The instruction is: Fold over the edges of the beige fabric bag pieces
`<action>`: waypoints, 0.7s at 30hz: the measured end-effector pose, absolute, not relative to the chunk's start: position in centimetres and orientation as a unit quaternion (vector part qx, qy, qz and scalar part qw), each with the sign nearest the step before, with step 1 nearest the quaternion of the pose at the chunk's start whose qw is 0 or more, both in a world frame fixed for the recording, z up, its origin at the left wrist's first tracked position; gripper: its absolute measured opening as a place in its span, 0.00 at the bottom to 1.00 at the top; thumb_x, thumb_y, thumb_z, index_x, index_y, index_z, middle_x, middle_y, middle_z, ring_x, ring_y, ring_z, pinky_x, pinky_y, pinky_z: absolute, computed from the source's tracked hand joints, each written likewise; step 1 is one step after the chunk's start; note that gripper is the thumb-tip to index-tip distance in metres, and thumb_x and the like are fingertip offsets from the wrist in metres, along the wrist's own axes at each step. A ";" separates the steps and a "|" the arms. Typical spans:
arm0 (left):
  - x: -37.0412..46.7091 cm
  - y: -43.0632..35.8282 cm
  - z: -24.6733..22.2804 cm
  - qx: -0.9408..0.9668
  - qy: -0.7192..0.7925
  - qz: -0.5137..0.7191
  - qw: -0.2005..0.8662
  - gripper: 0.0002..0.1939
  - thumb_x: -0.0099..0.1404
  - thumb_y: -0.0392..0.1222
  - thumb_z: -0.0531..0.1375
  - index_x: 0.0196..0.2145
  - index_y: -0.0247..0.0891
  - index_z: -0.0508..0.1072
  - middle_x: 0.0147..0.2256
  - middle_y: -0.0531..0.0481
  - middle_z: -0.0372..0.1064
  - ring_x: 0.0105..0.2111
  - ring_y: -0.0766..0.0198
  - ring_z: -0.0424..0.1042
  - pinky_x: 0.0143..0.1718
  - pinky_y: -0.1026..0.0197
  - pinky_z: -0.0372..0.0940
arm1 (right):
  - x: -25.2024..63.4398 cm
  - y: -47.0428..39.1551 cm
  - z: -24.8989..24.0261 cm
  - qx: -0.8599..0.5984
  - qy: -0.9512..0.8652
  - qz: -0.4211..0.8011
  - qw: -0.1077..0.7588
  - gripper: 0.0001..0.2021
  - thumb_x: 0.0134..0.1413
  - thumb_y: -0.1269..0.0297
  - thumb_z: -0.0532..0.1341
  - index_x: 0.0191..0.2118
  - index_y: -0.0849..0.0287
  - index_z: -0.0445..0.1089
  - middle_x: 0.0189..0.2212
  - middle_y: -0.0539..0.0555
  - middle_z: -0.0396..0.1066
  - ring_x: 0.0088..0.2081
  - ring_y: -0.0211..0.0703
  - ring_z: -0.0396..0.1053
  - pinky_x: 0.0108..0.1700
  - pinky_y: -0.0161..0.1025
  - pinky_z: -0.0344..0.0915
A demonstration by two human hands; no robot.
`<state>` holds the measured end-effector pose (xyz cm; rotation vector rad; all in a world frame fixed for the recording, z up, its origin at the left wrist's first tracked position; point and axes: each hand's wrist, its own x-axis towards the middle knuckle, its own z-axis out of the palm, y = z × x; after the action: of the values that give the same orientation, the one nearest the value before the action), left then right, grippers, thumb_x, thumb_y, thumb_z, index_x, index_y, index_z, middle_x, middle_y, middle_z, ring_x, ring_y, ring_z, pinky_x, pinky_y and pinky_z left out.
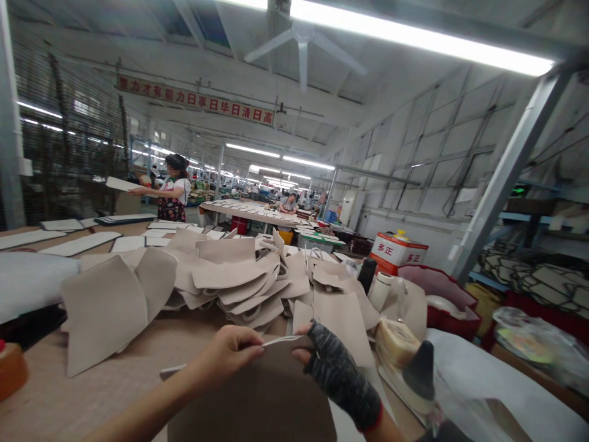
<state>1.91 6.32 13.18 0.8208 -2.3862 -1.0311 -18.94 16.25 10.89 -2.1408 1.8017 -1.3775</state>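
My bare left hand [232, 351] pinches the top edge of a beige leather-like panel [253, 393] between thumb and fingers. On the same edge, a little to the right, my right hand [338, 371] is closed too, in a dark grey fingerless glove. Two pale layers show along the edge between the hands. The panel hangs toward me, and its lower part runs out of view. Just beyond my hands lies a loose heap of similar beige panels [239, 273], some curled and overlapping. A larger folded panel [108, 307] lies to the left.
Right of the heap stand a white-and-red can [396, 250], a white roll [381, 290], a yellowish block [396, 341] and a dark red bag [453, 298]. An orange container [11, 370] sits far left. A person [173, 190] holds a pale panel [123, 184] beyond the table.
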 end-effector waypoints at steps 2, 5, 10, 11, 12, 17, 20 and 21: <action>1.7 6.5 13.3 0.288 -0.855 -0.379 0.207 0.12 0.58 0.42 0.56 0.33 0.35 0.78 0.31 0.51 0.76 0.32 0.63 0.71 0.32 0.68 0.60 | -18.7 16.1 10.5 -0.673 0.578 -0.460 0.037 0.09 0.51 0.64 0.57 0.37 0.61 0.68 0.33 0.57 0.73 0.37 0.46 0.71 0.41 0.43 0.68; 1.1 7.0 13.4 0.274 -0.851 -0.390 0.218 0.13 0.57 0.43 0.57 0.34 0.34 0.78 0.30 0.50 0.76 0.31 0.63 0.70 0.31 0.68 0.60 | -18.1 15.8 9.8 -0.672 0.561 -0.483 0.029 0.06 0.51 0.64 0.57 0.35 0.59 0.68 0.30 0.54 0.71 0.34 0.44 0.70 0.38 0.40 0.67; 0.4 8.0 13.9 0.256 -0.866 -0.357 0.240 0.11 0.58 0.41 0.56 0.31 0.34 0.78 0.28 0.50 0.74 0.30 0.65 0.69 0.31 0.68 0.59 | -17.6 15.8 9.9 -0.688 0.523 -0.503 -0.015 0.04 0.54 0.65 0.56 0.35 0.56 0.66 0.28 0.49 0.70 0.31 0.38 0.69 0.35 0.34 0.67; 0.3 8.2 14.0 0.252 -0.872 -0.340 0.246 0.11 0.58 0.40 0.56 0.30 0.34 0.77 0.28 0.51 0.73 0.30 0.65 0.69 0.31 0.68 0.59 | -17.5 15.9 10.2 -0.702 0.513 -0.493 -0.044 0.05 0.54 0.66 0.55 0.37 0.56 0.66 0.30 0.50 0.71 0.32 0.38 0.70 0.36 0.34 0.67; 0.2 8.4 14.1 0.245 -0.879 -0.325 0.248 0.11 0.58 0.39 0.56 0.30 0.35 0.77 0.28 0.51 0.73 0.30 0.65 0.68 0.31 0.68 0.59 | -17.3 16.0 10.6 -0.717 0.506 -0.471 -0.092 0.06 0.55 0.66 0.54 0.38 0.55 0.66 0.31 0.50 0.71 0.33 0.40 0.70 0.36 0.36 0.68; -0.1 9.3 14.2 0.230 -0.892 -0.298 0.249 0.10 0.59 0.38 0.55 0.30 0.37 0.77 0.28 0.51 0.72 0.30 0.65 0.67 0.32 0.66 0.59 | -16.3 16.7 12.0 -0.739 0.500 -0.281 -0.353 0.09 0.51 0.70 0.50 0.29 0.57 0.67 0.24 0.56 0.70 0.26 0.50 0.68 0.30 0.48 0.68; 0.3 9.0 13.6 0.258 -0.883 -0.312 0.239 0.10 0.59 0.41 0.56 0.29 0.36 0.77 0.27 0.51 0.70 0.30 0.65 0.66 0.31 0.66 0.58 | -16.7 17.2 11.7 -0.735 0.476 -0.311 -0.369 0.12 0.53 0.69 0.47 0.29 0.58 0.67 0.24 0.58 0.71 0.27 0.50 0.68 0.31 0.46 0.69; 0.6 8.8 13.4 0.267 -0.878 -0.320 0.236 0.10 0.58 0.41 0.56 0.28 0.35 0.76 0.27 0.51 0.70 0.30 0.65 0.66 0.31 0.66 0.58 | -17.1 17.3 11.4 -0.732 0.479 -0.337 -0.347 0.11 0.54 0.68 0.48 0.30 0.58 0.66 0.25 0.58 0.71 0.29 0.49 0.69 0.32 0.45 0.68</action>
<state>0.64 8.77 13.37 0.7326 -2.4082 -0.8780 -17.10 17.34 11.37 -3.0056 1.9665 -1.3849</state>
